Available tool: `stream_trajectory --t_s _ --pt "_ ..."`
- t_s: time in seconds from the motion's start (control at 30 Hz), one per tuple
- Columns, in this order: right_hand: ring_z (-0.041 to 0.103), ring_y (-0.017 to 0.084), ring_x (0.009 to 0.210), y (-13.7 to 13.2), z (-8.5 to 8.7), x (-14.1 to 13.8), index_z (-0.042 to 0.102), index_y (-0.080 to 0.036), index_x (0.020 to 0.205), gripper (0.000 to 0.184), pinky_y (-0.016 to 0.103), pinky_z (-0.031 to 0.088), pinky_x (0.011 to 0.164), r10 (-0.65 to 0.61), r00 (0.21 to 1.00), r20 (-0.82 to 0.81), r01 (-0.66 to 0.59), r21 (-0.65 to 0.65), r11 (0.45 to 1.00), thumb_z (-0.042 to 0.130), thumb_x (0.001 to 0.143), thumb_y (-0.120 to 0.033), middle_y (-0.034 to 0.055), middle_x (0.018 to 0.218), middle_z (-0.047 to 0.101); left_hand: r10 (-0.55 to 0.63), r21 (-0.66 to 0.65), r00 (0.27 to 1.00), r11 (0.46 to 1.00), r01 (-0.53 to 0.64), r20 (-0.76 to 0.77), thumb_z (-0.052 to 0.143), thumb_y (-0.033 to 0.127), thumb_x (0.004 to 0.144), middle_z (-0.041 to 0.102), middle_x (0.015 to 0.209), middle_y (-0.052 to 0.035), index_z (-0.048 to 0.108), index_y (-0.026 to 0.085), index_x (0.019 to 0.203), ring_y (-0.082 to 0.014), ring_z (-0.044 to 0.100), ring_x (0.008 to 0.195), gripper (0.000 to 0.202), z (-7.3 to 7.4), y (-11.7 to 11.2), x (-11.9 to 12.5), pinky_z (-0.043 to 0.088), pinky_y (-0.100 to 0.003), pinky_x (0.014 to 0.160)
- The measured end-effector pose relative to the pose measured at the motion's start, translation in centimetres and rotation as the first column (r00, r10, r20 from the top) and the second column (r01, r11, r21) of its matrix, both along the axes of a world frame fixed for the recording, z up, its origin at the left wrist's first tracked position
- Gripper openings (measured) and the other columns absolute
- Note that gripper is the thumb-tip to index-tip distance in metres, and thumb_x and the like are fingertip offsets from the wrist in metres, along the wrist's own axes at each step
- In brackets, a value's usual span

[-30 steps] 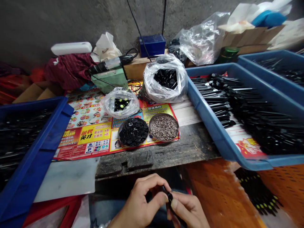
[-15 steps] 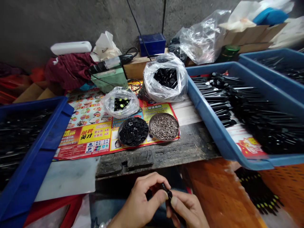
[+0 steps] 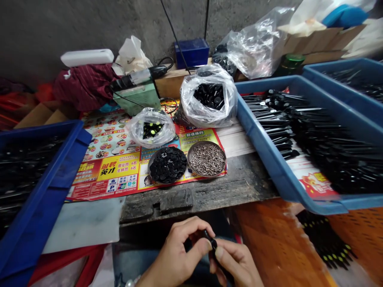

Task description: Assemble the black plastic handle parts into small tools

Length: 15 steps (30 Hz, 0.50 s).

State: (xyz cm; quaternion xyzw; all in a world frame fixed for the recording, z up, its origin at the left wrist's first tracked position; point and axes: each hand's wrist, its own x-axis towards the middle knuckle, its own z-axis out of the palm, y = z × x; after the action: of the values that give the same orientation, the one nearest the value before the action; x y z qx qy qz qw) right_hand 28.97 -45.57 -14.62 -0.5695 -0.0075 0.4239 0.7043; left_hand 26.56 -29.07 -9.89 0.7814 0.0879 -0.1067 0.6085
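Left hand (image 3: 183, 252) beside right hand (image 3: 237, 261), thumbs against black piece (image 3: 213, 242)

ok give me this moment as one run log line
left hand: pinching slim black piece | right hand: holding same piece lower down | beyond: heaped silvery metal pins, heaped flat black discs

Bench edge (image 3: 217, 195) open; bowls (image 3: 222, 149) behind, tray wall (image 3: 266, 159) blocks right.

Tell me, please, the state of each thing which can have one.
Left hand, grip closed on black piece
Right hand, grip closed on same piece
Big plastic bag, open
Small plastic bag, open
Dish of metal pieces, filled
Dish of black discs, heaped
Nearer light blue tray, loaded
Dark blue tray, loaded
Flyer, spread flat
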Motion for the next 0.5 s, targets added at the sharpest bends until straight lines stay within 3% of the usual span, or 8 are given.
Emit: stream_trajectory --t_s 0.5 --pt "0.038 0.007 0.037 -0.31 0.15 0.17 0.066 -0.011 0.056 0.06 0.021 0.028 0.042 0.037 0.996 0.084 -0.038 0.011 0.999 0.055 0.082 -0.064 0.0003 0.047 0.049 -0.016 -0.014 1.0 1.0 0.016 -0.019 0.061 0.021 0.085 0.071 0.082 -0.0026 0.069 0.018 0.086 -0.0171 0.063 0.076 0.008 0.09 -0.01 0.12 0.045 -0.025 0.073"
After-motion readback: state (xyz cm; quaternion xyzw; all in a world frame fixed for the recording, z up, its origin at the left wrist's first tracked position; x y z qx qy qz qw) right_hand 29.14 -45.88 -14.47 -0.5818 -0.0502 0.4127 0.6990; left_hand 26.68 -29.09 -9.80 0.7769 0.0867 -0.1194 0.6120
